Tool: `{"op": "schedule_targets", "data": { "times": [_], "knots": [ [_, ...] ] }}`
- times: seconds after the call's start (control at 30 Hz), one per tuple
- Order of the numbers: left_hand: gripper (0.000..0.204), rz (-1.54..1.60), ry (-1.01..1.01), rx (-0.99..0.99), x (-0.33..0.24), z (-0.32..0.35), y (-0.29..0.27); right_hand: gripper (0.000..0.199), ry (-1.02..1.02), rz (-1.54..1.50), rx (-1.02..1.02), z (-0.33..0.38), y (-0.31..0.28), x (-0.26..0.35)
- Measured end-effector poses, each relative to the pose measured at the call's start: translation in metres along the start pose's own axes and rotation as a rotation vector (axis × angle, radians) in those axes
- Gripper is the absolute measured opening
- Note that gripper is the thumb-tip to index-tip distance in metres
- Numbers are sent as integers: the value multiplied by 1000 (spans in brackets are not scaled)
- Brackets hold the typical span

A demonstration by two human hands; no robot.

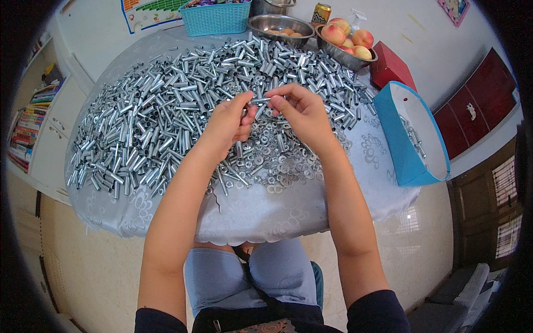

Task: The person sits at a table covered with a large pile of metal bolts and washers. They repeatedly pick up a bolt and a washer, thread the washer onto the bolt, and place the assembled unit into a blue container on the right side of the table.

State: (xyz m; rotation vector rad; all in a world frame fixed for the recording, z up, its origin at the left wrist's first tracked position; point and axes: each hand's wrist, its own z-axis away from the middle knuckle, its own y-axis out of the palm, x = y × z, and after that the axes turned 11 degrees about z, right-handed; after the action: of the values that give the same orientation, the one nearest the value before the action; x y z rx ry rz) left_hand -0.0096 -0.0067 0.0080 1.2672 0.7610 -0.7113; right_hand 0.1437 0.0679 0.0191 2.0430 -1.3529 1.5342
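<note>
Between my two hands a slim silvery metal bolt lies nearly level above the heap. My left hand is closed, its thumb and forefinger pinching the bolt's left end. A bit of shiny metal shows among its curled lower fingers, too covered to name. The thumb and fingers of my right hand close round the bolt's right end, hiding that tip. Below and behind the hands spreads a big pile of short metal tubes. Nearer me, flat round washers are scattered, with a few long bolts beside them.
A blue fabric bin holding several bolts stands at the right. Along the back are a turquoise basket, a metal bowl of eggs, a drink can, a bowl of peaches and a red box. A pale patterned cloth covers the table.
</note>
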Motion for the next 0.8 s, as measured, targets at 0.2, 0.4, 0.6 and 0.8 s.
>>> {"op": "schedule_targets", "data": {
  "times": [0.2,0.4,0.6,0.8],
  "knots": [
    [26,178,-73,-25,-2,-3,-2,14,-40,6,-50,0,-1,-1],
    [20,503,-64,18,-1,-13,-15,14,150,-218,-127,-5,-2,2],
    [19,493,37,-39,-3,-9,-9,13,371,-531,-40,-3,5,-1],
    [19,454,91,11,0,-9,-21,12,415,-487,125,0,11,8]
  ]
}}
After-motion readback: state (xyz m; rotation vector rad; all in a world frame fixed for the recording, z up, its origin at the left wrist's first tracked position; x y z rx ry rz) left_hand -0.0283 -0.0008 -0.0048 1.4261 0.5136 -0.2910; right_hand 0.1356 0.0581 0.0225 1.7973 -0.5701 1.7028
